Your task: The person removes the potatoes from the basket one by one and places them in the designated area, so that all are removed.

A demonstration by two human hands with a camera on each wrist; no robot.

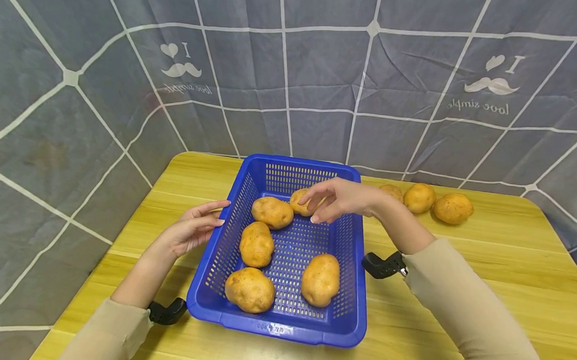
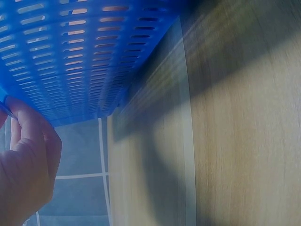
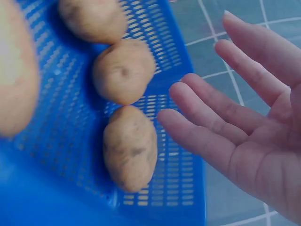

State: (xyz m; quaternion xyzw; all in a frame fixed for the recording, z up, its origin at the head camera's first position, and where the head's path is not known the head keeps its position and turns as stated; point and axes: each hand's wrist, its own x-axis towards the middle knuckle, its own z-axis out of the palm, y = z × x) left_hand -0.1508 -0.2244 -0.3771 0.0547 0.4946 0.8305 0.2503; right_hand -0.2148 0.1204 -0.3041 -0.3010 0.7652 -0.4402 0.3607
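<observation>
Grey cloth, yellow wood and a basket of potatoes

Grey cloth with white grid lines [image 1: 325, 66] and mirrored lettering hangs behind a yellow wood-grain table [image 1: 486, 269]. On the table stands a deep blue rectangular plastic basket [image 1: 294, 333] with slotted walls.

Five oval, tan-skinned potatoes lie inside it. One sits in the near left corner [image 1: 250, 289], another [image 1: 257, 245] beyond it along the left side, a third [image 1: 271, 212] farther on, a fourth [image 1: 297, 201] by the far wall, and a fifth [image 1: 320, 279] at near right. Three more tan potatoes [image 1: 419, 198] rest on the table to the far right, outside the basket.

At the left side, the left hand [image 1: 198, 227] pinches the basket's rim. The right hand [image 1: 339, 198] hovers over the far part of the basket, partly covering the fourth potato; its grip is released, the fingers loosely bent and spread, holding nothing. Beige sleeves [image 1: 479, 313] cover both forearms.
</observation>
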